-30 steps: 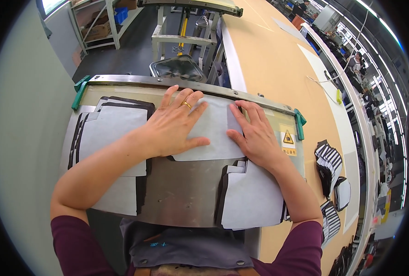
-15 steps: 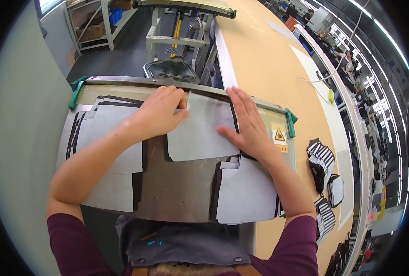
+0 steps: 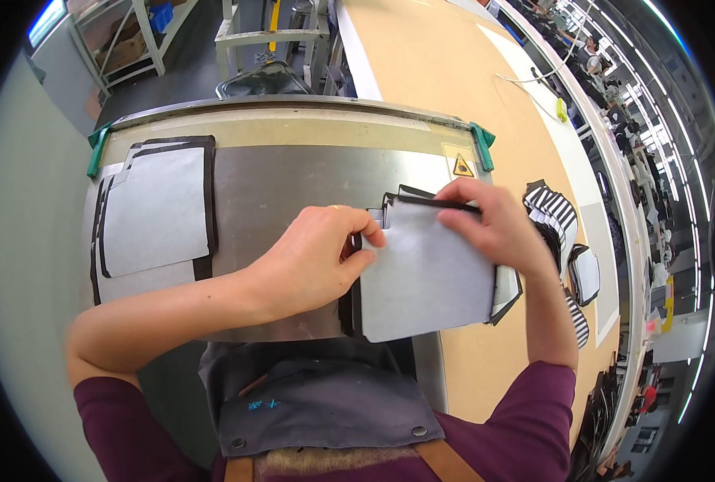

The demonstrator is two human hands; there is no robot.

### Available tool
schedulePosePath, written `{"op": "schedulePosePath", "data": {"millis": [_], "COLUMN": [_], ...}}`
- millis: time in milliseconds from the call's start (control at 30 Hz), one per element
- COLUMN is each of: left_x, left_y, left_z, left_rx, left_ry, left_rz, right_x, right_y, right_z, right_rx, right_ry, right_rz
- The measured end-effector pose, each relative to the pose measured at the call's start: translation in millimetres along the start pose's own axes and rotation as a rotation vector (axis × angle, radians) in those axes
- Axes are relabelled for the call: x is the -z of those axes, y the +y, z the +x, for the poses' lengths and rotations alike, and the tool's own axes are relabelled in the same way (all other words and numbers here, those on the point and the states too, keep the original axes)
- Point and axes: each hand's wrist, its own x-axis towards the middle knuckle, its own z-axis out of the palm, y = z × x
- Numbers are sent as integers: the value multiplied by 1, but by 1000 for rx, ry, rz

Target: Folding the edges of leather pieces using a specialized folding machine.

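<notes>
At the right of the steel plate [image 3: 281, 181], both hands hold a pale grey, dark-edged panel [image 3: 426, 281] over a stack of similar pieces. My left hand [image 3: 325, 253] is closed at its upper left edge, fingers curled near a notched corner. My right hand [image 3: 486, 217] grips its upper right edge between thumb and fingers. Another stack of pale, dark-edged pieces [image 3: 155, 209] lies at the plate's left, partly beside my left forearm. A yellow warning label [image 3: 462, 163] is near the plate's right rear corner.
Green clamps [image 3: 482, 146] sit at the plate's rear corners. To the right runs a long tan table [image 3: 422, 56] with striped black-and-white piles [image 3: 552, 209]. A metal rack [image 3: 273, 36] and stool stand behind, a shelf at back left. People work far right.
The panel that lay at the plate's middle rear is now at the right over that stack. Both hands moved right and toward me and closed on the panel's edges. The view shifted slightly.
</notes>
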Motion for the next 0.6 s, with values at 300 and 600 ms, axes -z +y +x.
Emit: {"op": "schedulePosePath", "data": {"millis": [300, 600], "left_x": [29, 169], "left_y": [-30, -79], "left_z": [-38, -56], "left_rx": [-280, 60], "left_ry": [394, 457], "left_rz": [596, 778], "right_x": [-63, -52], "right_y": [2, -15], "right_z": [-16, 16], "right_rx": [85, 164], "right_ry": [45, 180], "right_rz": [-311, -189]}}
